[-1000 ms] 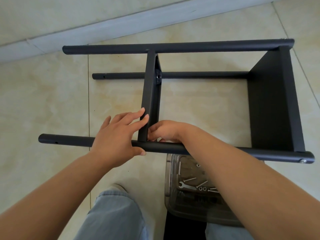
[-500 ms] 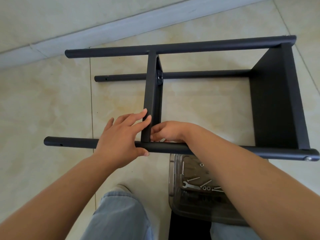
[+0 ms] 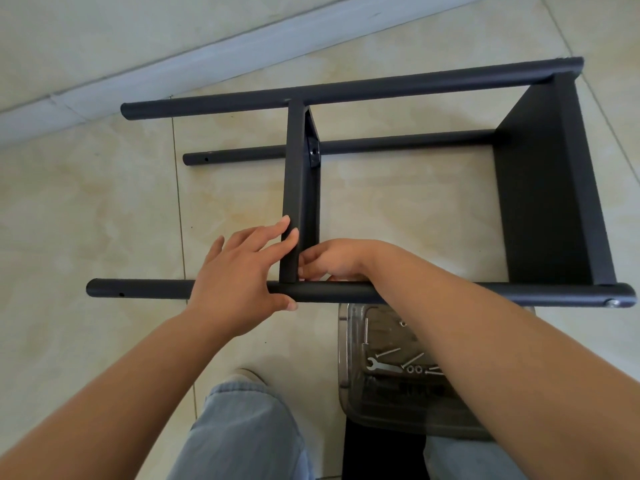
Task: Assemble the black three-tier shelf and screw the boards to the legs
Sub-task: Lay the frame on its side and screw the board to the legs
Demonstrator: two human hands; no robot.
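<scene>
The black shelf frame (image 3: 540, 188) lies on its side on the tiled floor (image 3: 86, 209). The left hand (image 3: 242, 271) rests on the near leg (image 3: 450, 293), thumb beneath, straight fingers against the middle board (image 3: 298, 188). The right hand (image 3: 332, 259) curls at that joint; what its grip holds I cannot tell.

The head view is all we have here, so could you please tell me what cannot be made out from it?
- Head view: whatever the right hand works on; its curled fingers hide the middle board and near leg joint.
- A fourth leg: none visible; the end board may hide it.
- The clear box contents: partly hidden by the right forearm.
- A black object at the bottom edge: cut off.
</scene>
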